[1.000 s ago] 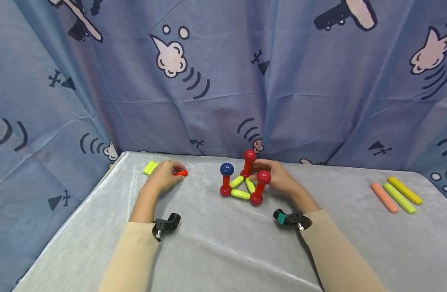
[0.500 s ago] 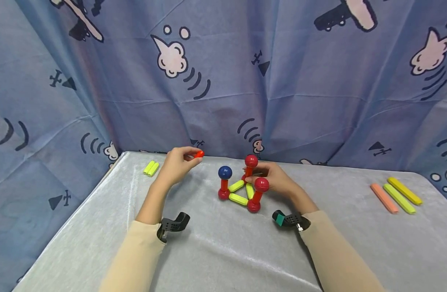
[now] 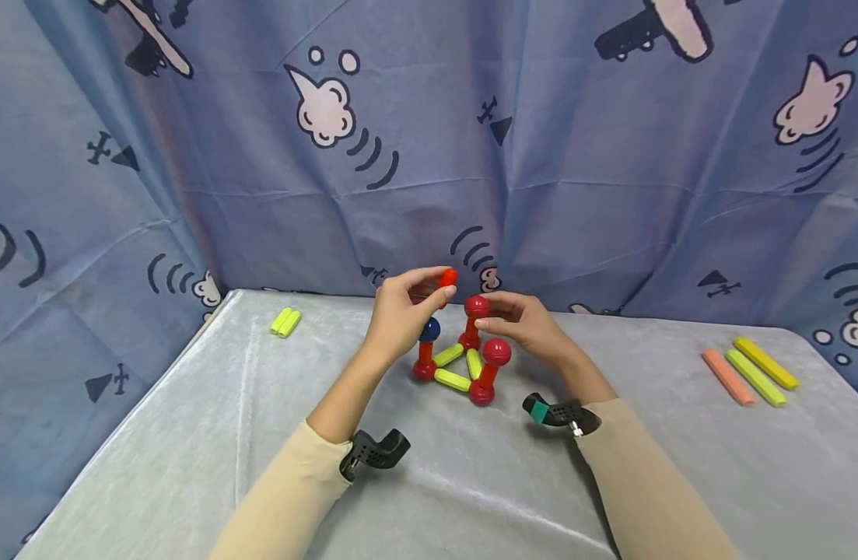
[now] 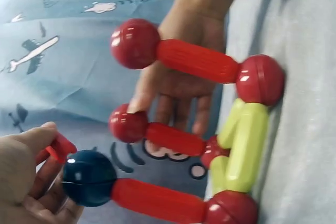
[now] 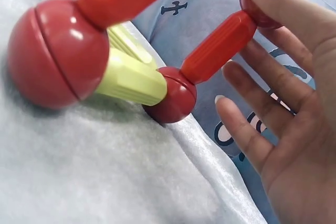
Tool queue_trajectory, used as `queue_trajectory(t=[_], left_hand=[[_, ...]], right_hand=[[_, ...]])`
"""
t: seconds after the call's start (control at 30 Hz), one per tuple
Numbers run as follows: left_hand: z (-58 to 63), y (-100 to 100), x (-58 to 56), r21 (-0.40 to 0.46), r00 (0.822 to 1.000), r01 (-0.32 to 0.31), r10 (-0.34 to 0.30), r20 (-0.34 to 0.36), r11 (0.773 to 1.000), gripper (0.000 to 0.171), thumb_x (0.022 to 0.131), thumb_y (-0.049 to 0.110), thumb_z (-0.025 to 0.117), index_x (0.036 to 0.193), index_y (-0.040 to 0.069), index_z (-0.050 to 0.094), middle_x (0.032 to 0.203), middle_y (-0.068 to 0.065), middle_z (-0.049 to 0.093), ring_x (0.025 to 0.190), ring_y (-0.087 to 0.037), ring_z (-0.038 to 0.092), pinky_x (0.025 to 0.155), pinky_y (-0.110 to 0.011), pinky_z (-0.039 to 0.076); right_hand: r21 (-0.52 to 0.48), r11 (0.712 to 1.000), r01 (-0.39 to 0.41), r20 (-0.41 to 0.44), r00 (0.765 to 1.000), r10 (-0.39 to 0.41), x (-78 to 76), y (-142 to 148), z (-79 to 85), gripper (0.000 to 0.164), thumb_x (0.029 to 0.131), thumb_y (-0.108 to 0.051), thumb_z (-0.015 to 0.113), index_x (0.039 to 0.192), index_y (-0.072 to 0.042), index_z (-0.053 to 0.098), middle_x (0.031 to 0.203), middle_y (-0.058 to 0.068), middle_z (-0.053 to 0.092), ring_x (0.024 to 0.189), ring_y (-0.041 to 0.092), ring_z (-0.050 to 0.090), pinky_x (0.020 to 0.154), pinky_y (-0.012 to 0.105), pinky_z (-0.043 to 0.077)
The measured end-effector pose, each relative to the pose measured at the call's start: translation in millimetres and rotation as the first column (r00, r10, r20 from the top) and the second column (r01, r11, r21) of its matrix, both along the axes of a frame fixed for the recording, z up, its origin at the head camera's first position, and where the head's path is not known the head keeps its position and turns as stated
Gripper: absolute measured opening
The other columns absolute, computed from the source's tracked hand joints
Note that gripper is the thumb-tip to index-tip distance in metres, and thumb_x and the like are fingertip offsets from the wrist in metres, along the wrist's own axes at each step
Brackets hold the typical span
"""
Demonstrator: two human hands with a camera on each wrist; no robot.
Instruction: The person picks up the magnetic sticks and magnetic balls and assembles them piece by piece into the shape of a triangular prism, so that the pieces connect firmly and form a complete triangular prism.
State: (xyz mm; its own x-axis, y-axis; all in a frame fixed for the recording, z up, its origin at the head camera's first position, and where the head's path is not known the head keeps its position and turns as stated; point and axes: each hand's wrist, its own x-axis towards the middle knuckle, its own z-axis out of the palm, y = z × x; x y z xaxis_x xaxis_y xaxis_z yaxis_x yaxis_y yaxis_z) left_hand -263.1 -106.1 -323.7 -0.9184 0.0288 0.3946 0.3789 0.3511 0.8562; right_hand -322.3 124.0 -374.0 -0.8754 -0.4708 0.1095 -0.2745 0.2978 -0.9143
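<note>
My left hand [image 3: 399, 311] pinches a short red rod [image 3: 449, 278] between thumb and fingers, just above a blue ball [image 3: 431, 330]. That ball tops one upright red post of a ball-and-rod frame. In the left wrist view the held red rod [image 4: 63, 147] is right at the blue ball [image 4: 89, 178]. My right hand [image 3: 534, 330] pinches the far post's top red ball [image 3: 477, 306], thumb in front, other fingers spread. A third post carries another red ball [image 3: 497, 351]. Yellow-green rods [image 3: 453, 380] join the red base balls [image 3: 481, 392] in a triangle on the table.
Two short yellow-green rods [image 3: 285, 322] lie at the table's back left. On the right lie three longer sticks: orange [image 3: 728, 376], yellow-green [image 3: 755, 378] and yellow [image 3: 766, 362]. A blue patterned curtain [image 3: 414, 155] hangs behind the grey cloth-covered table [image 3: 471, 498].
My left hand has lifted the red rod from the table's left and carried it right, over to the frame. The right hand has shifted from the far post's lower part to its top ball.
</note>
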Motion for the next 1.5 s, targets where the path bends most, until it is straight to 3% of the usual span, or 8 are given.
queue_trajectory(t=[0.23, 0.47, 0.73, 1.0, 1.13, 1.23, 1.37, 1.5], left_hand=[[-6.0, 5.0, 1.0, -0.111, 1.000, 0.018, -0.016, 0.013, 0.994, 0.033, 0.093, 0.021, 0.075, 0.123, 0.008, 0.073, 0.101, -0.009, 0.077, 0.081, -0.018, 0.071, 0.077, -0.028, 0.061], [-5.6, 5.8, 2.9, -0.261, 1.000, -0.024, 0.022, -0.009, 0.965, 0.028, 0.093, 0.022, 0.075, 0.117, 0.008, 0.075, 0.100, -0.007, 0.078, 0.082, -0.017, 0.070, 0.069, -0.024, 0.058], [-5.8, 7.7, 6.3, -0.345, 0.999, -0.041, 0.035, -0.025, 0.938, 0.027, 0.095, 0.025, 0.072, 0.115, 0.008, 0.076, 0.108, -0.006, 0.077, 0.083, -0.017, 0.065, 0.065, -0.023, 0.054], [-7.1, 11.6, 6.1, -0.401, 0.998, -0.043, 0.056, 0.022, 0.915, 0.023, 0.095, 0.026, 0.071, 0.112, 0.011, 0.077, 0.101, -0.003, 0.077, 0.071, -0.013, 0.061, 0.058, -0.021, 0.049], [-6.5, 12.0, 6.0, -0.445, 0.997, -0.029, 0.056, 0.049, 0.895, 0.023, 0.095, 0.028, 0.071, 0.112, 0.013, 0.077, 0.098, -0.002, 0.076, 0.071, -0.014, 0.062, 0.058, -0.023, 0.050], [-2.3, 7.6, 7.0, -0.518, 0.993, 0.008, 0.053, 0.102, 0.855, 0.033, 0.095, 0.036, 0.071, 0.120, 0.015, 0.074, 0.105, -0.001, 0.076, 0.083, -0.016, 0.066, 0.069, -0.029, 0.055], [8.8, -9.4, 9.6, -0.636, 0.957, 0.167, 0.032, 0.289, 0.753, 0.059, 0.086, 0.044, 0.079, 0.137, 0.018, 0.062, 0.123, -0.004, 0.071, 0.105, -0.021, 0.066, 0.090, -0.041, 0.056], [10.7, -25.8, 10.8, -0.634, 0.866, 0.356, 0.014, 0.500, 0.687, 0.061, 0.078, 0.036, 0.087, 0.129, 0.012, 0.063, 0.111, -0.007, 0.071, 0.094, -0.021, 0.068, 0.081, -0.035, 0.056]], right_hand=[[-0.058, 0.998, 0.012, 0.004, 1.000, -0.011, -0.3, -5.0, 2.1, 0.042, 0.094, -0.022, 0.072, 0.133, -0.008, 0.063, 0.125, 0.009, 0.071, 0.106, 0.008, 0.069, 0.095, 0.025, 0.055], [-0.085, 0.996, 0.041, 0.024, 0.999, -0.039, -0.1, -10.5, 3.7, 0.044, 0.095, -0.024, 0.072, 0.134, -0.007, 0.062, 0.121, 0.004, 0.072, 0.104, 0.014, 0.069, 0.097, 0.035, 0.057], [-0.105, 0.992, 0.069, 0.039, 0.997, -0.065, -0.2, -12.4, 2.0, 0.044, 0.095, -0.023, 0.072, 0.134, -0.006, 0.062, 0.118, 0.001, 0.072, 0.104, 0.023, 0.068, 0.098, 0.045, 0.057], [-0.112, 0.992, 0.062, 0.046, 0.997, -0.058, -0.6, -8.8, -1.5, 0.045, 0.096, -0.024, 0.071, 0.136, -0.006, 0.060, 0.119, 0.001, 0.071, 0.100, 0.011, 0.069, 0.096, 0.040, 0.059], [-0.123, 0.991, 0.049, 0.044, 0.998, -0.044, 0.6, -8.0, -2.3, 0.045, 0.096, -0.022, 0.070, 0.137, -0.006, 0.059, 0.119, 0.002, 0.070, 0.100, 0.010, 0.069, 0.095, 0.040, 0.059], [-0.114, 0.993, 0.026, 0.049, 0.999, -0.020, 1.0, -7.0, -3.7, 0.047, 0.097, -0.020, 0.069, 0.141, -0.006, 0.057, 0.125, 0.010, 0.068, 0.100, 0.012, 0.069, 0.094, 0.037, 0.059], [-0.053, 0.997, -0.055, 0.071, 0.996, 0.058, 0.0, -5.6, -8.7, 0.051, 0.095, -0.019, 0.068, 0.143, -0.006, 0.054, 0.133, 0.020, 0.065, 0.112, 0.020, 0.066, 0.099, 0.036, 0.056], [-0.004, 0.987, -0.160, 0.037, 0.986, 0.160, -1.4, -5.5, -17.2, 0.051, 0.092, -0.012, 0.070, 0.140, -0.003, 0.056, 0.131, 0.024, 0.066, 0.123, 0.036, 0.063, 0.104, 0.050, 0.053]])
